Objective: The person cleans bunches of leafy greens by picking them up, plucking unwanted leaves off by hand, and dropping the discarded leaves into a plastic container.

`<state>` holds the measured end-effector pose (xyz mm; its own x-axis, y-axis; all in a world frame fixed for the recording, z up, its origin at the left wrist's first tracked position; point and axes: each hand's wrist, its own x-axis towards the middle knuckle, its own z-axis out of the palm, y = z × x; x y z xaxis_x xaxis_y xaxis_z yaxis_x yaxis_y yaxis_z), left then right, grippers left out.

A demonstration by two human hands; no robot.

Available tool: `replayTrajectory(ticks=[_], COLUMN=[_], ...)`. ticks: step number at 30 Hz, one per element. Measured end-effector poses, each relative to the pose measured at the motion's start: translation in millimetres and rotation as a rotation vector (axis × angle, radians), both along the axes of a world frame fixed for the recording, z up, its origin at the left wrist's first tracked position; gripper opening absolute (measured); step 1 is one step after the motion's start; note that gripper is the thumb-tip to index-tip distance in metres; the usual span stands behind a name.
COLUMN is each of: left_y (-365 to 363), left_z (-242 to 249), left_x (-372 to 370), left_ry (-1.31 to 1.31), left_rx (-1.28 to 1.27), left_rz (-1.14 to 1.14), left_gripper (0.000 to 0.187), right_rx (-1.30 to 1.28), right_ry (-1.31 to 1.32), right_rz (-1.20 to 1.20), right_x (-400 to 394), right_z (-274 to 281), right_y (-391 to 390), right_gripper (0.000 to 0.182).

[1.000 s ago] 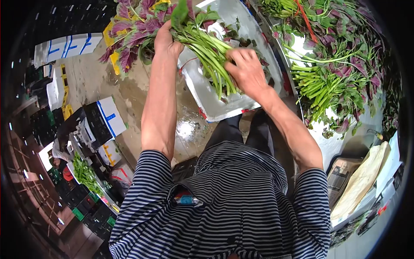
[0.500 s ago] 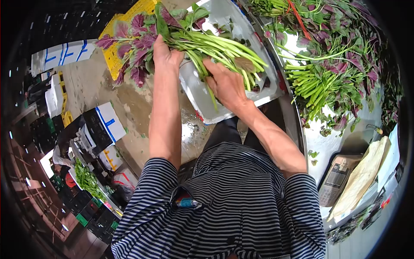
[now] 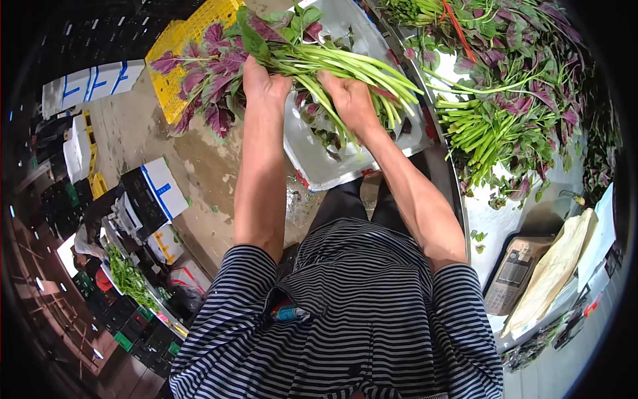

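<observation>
The left grip [image 3: 267, 86] is closed around a bunch of leafy greens [image 3: 292, 58], close to the place where the stems [image 3: 375, 66] meet the leaves [image 3: 219, 63]. The purple and green leaves spread out to the left of this grip, and the pale green stems go to its right. The right grip [image 3: 349, 103] touches these stems from the near side; its fingertips are hidden among them, so I cannot tell how firmly it is closed. Below the right grip there is a white tub [image 3: 327, 179], with loose leaves [image 3: 332, 141] inside. To the left of the left grip, a yellow crate [image 3: 166, 50] is partly covered by the leaves. To the right of both grips, the desk [image 3: 488, 216] carries a pile of similar greens [image 3: 482, 133] and, nearer to the striped shirt [image 3: 372, 299], a device with keys [image 3: 515, 276]
</observation>
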<state>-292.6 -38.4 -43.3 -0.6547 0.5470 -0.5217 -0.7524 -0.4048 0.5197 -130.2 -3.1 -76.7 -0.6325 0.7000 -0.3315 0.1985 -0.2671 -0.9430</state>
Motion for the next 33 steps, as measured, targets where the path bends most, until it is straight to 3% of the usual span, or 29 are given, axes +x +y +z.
replayTrajectory(ticks=[1, 2, 4, 5, 9, 11, 13, 14, 17, 18, 20, 24, 28, 29, 31, 33], left_y=[1, 0, -4, -6, -2, 0, -2, -3, -9, -11, -16, -20, -26, -29, -35, -26], left_z=[0, -2, -10, -15, 6, 13, 17, 15, 10, 9, 10, 15, 17, 18, 20, 27], left_x=[2, -1, -13, -17, -9, -10, -14, -17, -27, -28, -25, -24, -23, -19, -2, 12], left_ry=[0.046, 0.044, -0.074, -0.133, -0.154, -0.105, -0.003, -0.004, 0.021, 0.024, 0.06, 0.113, 0.168, 0.177, 0.174, 0.192], left_rx=[-0.012, -0.014, 0.148, 0.229, 0.093, 0.081, 0.047, 0.05, 0.021, 0.018, 0.017, 0.011, 0.007, -0.002, 0.002, 0.058], left_rz=[0.015, 0.012, -0.034, -0.055, 0.104, 0.093, 0.067, 0.065, 0.092, 0.093, 0.112, 0.14, 0.162, 0.163, 0.128, 0.084], left_gripper=[0.02, 0.02, 0.02, 0.02, 0.022, 0.023, 0.025, 0.025, 0.028, 0.028, 0.028, 0.029, 0.029, 0.03, 0.03, 0.03], right_rx=[0.001, -0.175, -0.523, -0.521, -0.373, -0.037, -0.06, -0.058, 0.341, 0.338, 0.666, 0.651, 0.764, 0.762, 0.657, 0.48], right_ry=[0.0, 0.04, 0.12, 0.117, -0.064, -0.136, -0.618, -0.619, -0.608, -0.605, -0.366, -0.196, -0.239, -0.236, 0.031, -0.232], right_rz=[-0.002, -0.032, -0.091, -0.092, -0.369, -0.423, -0.172, -0.175, 0.079, 0.08, -0.059, -0.315, -0.513, -0.514, -0.298, -0.169], right_x=[-2, -4, -5, -3, 26, 52, 75, 82, 94, 98, 97, 87, 99, 92, 76, 48], right_z=[0, 0, -1, -3, -58, -93, -74, -68, -43, -30, 16, 45, 45, 49, 56, 58], right_y=[1, 1, 2, 1, -18, -14, -8, -8, -14, -18, -22, -26, -11, -12, -22, -19], right_gripper=[0.029, 0.029, 0.03, 0.03, 0.027, 0.024, 0.022, 0.022, 0.017, 0.017, 0.022, 0.023, 0.021, 0.021, 0.017, 0.017])
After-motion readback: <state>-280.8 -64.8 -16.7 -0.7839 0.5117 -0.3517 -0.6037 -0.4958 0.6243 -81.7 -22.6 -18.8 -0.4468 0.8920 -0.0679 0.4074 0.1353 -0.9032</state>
